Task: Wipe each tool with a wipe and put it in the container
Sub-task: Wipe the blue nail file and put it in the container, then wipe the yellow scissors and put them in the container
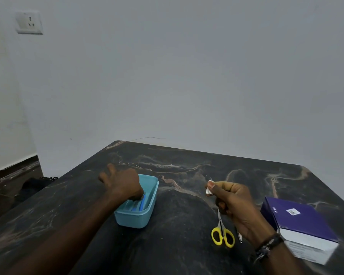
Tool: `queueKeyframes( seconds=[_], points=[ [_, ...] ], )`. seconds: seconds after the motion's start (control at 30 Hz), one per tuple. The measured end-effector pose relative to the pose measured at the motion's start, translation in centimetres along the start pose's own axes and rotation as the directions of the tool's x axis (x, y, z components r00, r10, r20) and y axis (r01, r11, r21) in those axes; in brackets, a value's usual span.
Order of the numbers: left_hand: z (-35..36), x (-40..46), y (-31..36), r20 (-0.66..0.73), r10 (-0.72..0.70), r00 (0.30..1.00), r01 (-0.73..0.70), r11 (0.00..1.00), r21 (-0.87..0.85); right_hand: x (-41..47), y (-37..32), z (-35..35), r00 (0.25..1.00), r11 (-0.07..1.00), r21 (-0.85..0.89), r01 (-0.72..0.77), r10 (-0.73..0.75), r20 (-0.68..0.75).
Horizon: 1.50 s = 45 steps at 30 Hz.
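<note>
My left hand [123, 184] reaches into the light blue container [150, 203], thumb and forefinger pinching a blue-handled tool [142, 204] that lies on its floor beside other blue pieces. My right hand [233, 203] pinches a small white wipe [209, 188] between thumb and fingertips. Just below that hand, on the dark marble table [177, 245], lie yellow-handled scissors [222, 233]; a purple box [298, 223] sits to its right.

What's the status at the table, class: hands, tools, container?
Left hand in blue container, fingers on a blue tool. Right hand pinching the wipe. Yellow scissors unwiped on the table. Nothing in the way.
</note>
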<state>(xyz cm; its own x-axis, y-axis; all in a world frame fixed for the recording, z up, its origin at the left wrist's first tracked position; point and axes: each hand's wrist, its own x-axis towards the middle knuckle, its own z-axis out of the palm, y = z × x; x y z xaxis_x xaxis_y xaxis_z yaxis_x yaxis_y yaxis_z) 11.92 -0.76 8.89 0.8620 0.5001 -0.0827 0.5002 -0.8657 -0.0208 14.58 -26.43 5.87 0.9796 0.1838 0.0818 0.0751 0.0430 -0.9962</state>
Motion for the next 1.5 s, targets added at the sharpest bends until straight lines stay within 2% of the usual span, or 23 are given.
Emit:
queueKeyframes(
  seconds=[0.07, 0.13, 0.17, 0.2, 0.27, 0.3, 0.33, 0.37, 0.4, 0.43, 0.5, 0.57, 0.67, 0.83, 1.27, 1.33, 1.5],
  points=[
    [-0.4, -0.7, -0.2, -0.062, 0.010, 0.998, -0.011, 1.000, -0.010, 0.0, -0.1, 0.0, 0.999, 1.000, 0.020, 0.017, -0.016, -0.042],
    [-1.0, -2.0, 0.1, -0.241, 0.046, 0.969, -0.059, 0.997, -0.047, 0.1, -0.1, 0.1, 0.994, 0.999, 0.033, 0.037, -0.033, -0.101],
    [-1.3, -3.0, 0.4, -0.361, 0.080, 0.929, -0.114, 0.991, -0.074, 0.3, 0.0, 0.0, 0.989, 0.998, 0.040, 0.048, -0.042, -0.140],
    [-1.5, -4.1, 0.9, -0.496, 0.123, 0.859, -0.199, 0.975, -0.103, 0.4, 0.1, 0.0, 0.982, 0.997, 0.052, 0.061, -0.050, -0.182],
    [-1.6, -6.9, 2.2, -0.747, 0.203, 0.633, -0.439, 0.889, -0.130, 0.7, 0.3, 0.0, 0.965, 0.994, 0.074, 0.080, -0.058, -0.257],
    [-1.5, -8.2, 2.9, -0.821, 0.231, 0.522, -0.555, 0.823, -0.121, 0.8, 0.3, -0.1, 0.957, 0.993, 0.084, 0.089, -0.061, -0.284],
    [-1.3, -9.3, 3.8, -0.857, 0.263, 0.444, -0.646, 0.757, -0.103, 0.9, 0.4, -0.1, 0.949, 0.991, 0.094, 0.099, -0.065, -0.307],
    [-1.0, -10.3, 4.8, -0.852, 0.308, 0.424, -0.706, 0.701, -0.098, 0.9, 0.4, -0.2, 0.942, 0.989, 0.104, 0.110, -0.070, -0.327],
    [-0.5, -11.0, 5.8, -0.808, 0.366, 0.463, -0.736, 0.667, -0.119, 1.0, 0.4, -0.2, 0.936, 0.986, 0.110, 0.122, -0.078, -0.343],
    [0.0, -11.4, 6.7, -0.728, 0.416, 0.544, -0.730, 0.662, -0.167, 1.0, 0.4, -0.3, 0.930, 0.985, 0.111, 0.135, -0.087, -0.357],
    [1.4, -11.1, 8.3, -0.478, 0.494, 0.726, -0.660, 0.695, -0.284, 1.0, 0.4, -0.4, 0.921, 0.983, 0.106, 0.151, -0.101, -0.376],
    [2.7, -10.2, 9.4, -0.244, 0.553, 0.796, -0.604, 0.707, -0.368, 1.0, 0.5, -0.4, 0.917, 0.984, 0.100, 0.149, -0.099, -0.387],
    [3.7, -9.2, 10.4, -0.049, 0.579, 0.814, -0.542, 0.725, -0.425, 1.1, 0.6, -0.4, 0.916, 0.987, 0.090, 0.133, -0.087, -0.392],
    [3.7, -8.8, 11.5, 0.124, 0.531, 0.838, -0.393, 0.746, -0.537, 1.1, 0.7, -0.4, 0.919, 0.985, 0.088, 0.148, -0.104, -0.381],
    [4.6, -7.0, 12.1, 0.241, 0.495, 0.835, -0.158, 0.635, -0.756, 1.2, 0.9, -0.5, 0.941, 0.989, 0.063, 0.131, -0.104, -0.321],
    [4.5, -7.2, 12.0, 0.214, 0.498, 0.841, -0.182, 0.631, -0.754, 1.2, 1.1, -0.5, 0.944, 0.990, 0.063, 0.130, -0.104, -0.313],
    [4.3, -8.3, 11.3, 0.112, 0.534, 0.838, -0.342, 0.673, -0.656, 1.4, 1.1, -0.5, 0.940, 0.990, 0.055, 0.126, -0.102, -0.327]
  ],
)
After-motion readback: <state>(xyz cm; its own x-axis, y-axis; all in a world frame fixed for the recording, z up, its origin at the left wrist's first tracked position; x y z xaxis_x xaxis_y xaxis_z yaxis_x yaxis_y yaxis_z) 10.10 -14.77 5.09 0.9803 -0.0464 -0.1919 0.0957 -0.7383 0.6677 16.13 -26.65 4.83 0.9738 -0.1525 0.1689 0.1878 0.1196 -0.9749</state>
